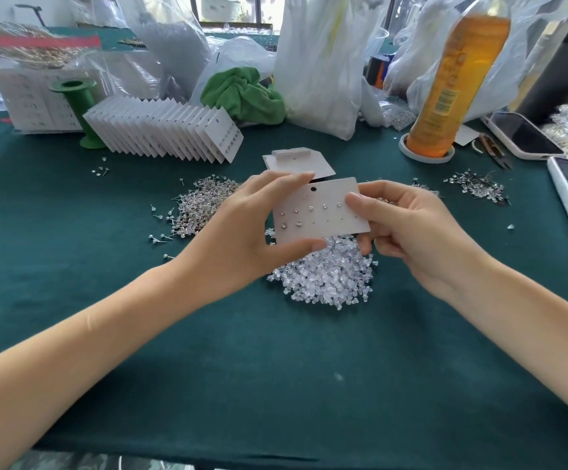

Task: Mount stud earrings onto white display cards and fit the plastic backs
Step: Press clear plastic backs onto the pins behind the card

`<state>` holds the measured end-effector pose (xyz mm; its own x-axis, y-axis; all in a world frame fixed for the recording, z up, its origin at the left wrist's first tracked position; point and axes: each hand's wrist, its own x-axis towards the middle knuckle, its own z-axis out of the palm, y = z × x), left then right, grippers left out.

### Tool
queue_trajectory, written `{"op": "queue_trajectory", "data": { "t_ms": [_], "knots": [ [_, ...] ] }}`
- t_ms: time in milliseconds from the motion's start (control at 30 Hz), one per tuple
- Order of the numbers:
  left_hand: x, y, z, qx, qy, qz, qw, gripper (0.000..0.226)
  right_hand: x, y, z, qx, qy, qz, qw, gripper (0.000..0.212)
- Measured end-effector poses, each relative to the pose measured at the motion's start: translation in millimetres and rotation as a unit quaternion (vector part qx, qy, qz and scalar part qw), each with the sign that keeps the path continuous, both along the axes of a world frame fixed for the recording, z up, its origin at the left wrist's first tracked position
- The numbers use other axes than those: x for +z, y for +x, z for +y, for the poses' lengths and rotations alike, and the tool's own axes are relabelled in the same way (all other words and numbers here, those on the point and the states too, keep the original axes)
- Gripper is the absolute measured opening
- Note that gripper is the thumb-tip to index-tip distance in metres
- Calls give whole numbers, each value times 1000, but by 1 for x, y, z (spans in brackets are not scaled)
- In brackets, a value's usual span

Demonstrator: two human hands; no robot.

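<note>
White and rectangular, the thin display card (323, 212) is held above the dark green cloth worktop (275, 368), just over a heap of clear plastic earring backs (326, 276). The left hand (241, 228) pinches the card's left edge, fingers along the top and thumb under the lower corner. The right hand (408, 228) grasps the right edge, its thumb lying flat on the card face near the end of the upper row; whether its hidden fingers also hold a stud or a back, I cannot tell.

Several small clear-stone studs sit in the upper row and two or three in the lower row, with bare holes to their right, so the card looks a little over half filled. A pile of loose silver-post stud earrings (201, 205) lies on the worktop just left of the card, within easy reach.

To do this step well, I would judge that the left hand should keep the card steady and level while the right picks one stud by its stone, lines the post square to the next bare hole, and presses straight through so the card does not crease. Supporting the card from behind close to that hole should help. Backs probably fit best pushed on squarely from underneath.

A fanned row of finished white cards (163, 127) stands farther back.
</note>
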<state>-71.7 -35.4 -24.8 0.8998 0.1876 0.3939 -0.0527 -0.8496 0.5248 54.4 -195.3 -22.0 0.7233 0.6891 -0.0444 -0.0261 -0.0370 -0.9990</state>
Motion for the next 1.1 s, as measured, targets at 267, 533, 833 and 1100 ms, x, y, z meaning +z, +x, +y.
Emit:
{"op": "queue_trajectory", "data": {
  "t_ms": [267, 533, 833, 1100],
  "knots": [
    [-3, 0, 6, 45, -25, -2, 999, 72, 6, 39, -16, -97, -105, -316, 938, 6],
    [-7, 2, 9, 68, -15, 11, 998, 80, -10, 50, -19, -23, -263, -475, 839, 5],
    [-8, 2, 10, 73, -12, 9, 997, 79, -11, 45, -16, 0, -241, -510, 826, 9],
    [-9, 0, 7, 62, 8, 15, 998, 74, -14, 47, -17, 12, -230, -518, 824, 6]
  ]
}}
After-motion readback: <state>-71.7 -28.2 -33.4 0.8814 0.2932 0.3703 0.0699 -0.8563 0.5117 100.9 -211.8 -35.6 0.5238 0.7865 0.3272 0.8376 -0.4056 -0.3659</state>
